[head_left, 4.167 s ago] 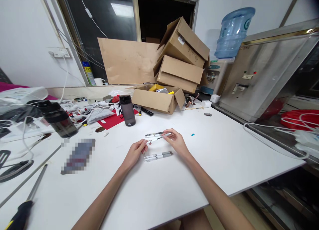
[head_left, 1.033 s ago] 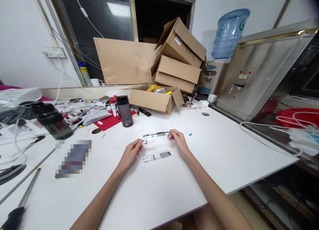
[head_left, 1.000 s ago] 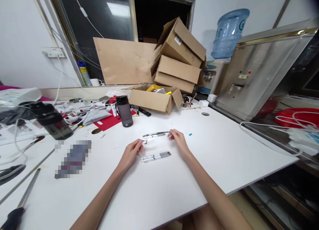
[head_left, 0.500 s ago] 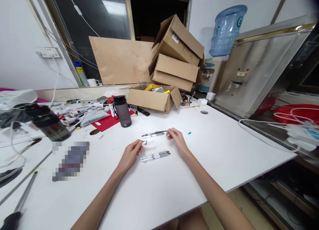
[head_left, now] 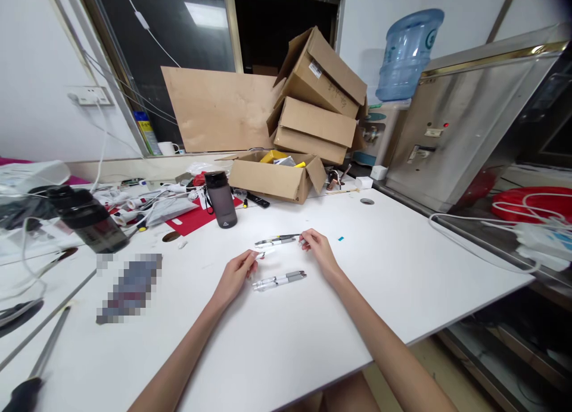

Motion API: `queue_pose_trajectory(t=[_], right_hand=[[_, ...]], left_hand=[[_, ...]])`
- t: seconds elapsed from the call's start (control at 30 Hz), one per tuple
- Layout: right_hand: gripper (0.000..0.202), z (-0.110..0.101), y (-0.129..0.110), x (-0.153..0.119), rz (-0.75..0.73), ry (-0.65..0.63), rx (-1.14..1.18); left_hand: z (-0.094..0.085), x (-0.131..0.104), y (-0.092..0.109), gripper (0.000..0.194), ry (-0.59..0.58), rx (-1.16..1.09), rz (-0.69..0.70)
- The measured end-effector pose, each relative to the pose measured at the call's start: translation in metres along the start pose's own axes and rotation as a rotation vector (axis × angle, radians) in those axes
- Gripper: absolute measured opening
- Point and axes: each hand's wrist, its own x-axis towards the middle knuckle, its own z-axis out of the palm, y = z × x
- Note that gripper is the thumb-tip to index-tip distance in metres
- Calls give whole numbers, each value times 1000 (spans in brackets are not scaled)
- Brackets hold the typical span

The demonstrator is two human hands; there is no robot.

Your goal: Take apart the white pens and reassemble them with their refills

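White tabletop [head_left: 268, 346], two hands [head_left: 233, 276] [head_left: 320, 252] apart, each pinching one piece [head_left: 260, 255] [head_left: 302, 242], two pen groups [head_left: 277, 242] [head_left: 281, 280]

white piece [head_left: 260, 255]: small, pokes from left hand [head_left: 236, 274] | gray bit [head_left: 302, 242]: tiny, pinched in right hand [head_left: 318, 249] | far pens [head_left: 276, 242]: one dark, one white-gray, lie side by side | near pens [head_left: 279, 280]: clear and gray, lie flat

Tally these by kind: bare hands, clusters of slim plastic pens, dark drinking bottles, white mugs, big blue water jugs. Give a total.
Hands: 2 (left hand, right hand)
Pen clusters: 2 (far cluster, near cluster)
Dark bottles: 2 (strapped bottle, leftmost bottle)
White mug: 1
Blue water jug: 1
Total: 8
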Motion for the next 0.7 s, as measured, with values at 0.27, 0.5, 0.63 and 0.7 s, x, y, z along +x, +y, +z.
queue_pose_trajectory(t=[0.27, 0.5, 0.63, 0.7], right_hand=[[38, 0, 1, 0, -4, -3, -7], [40, -2, 0, -2, -14, 10, -17], [41, -3, -2, -2, -24, 34, -30], [42, -4, -2, -1, -29, 37, -29]], left_hand=[[-1, 0, -2, 42, 2, -25, -9], [-3, -1, 0, 41, 7, -14, -16], [-4, 0, -3, 43, 4, -7, -21], [-3, 1, -4, 44, -4, -13, -20]])
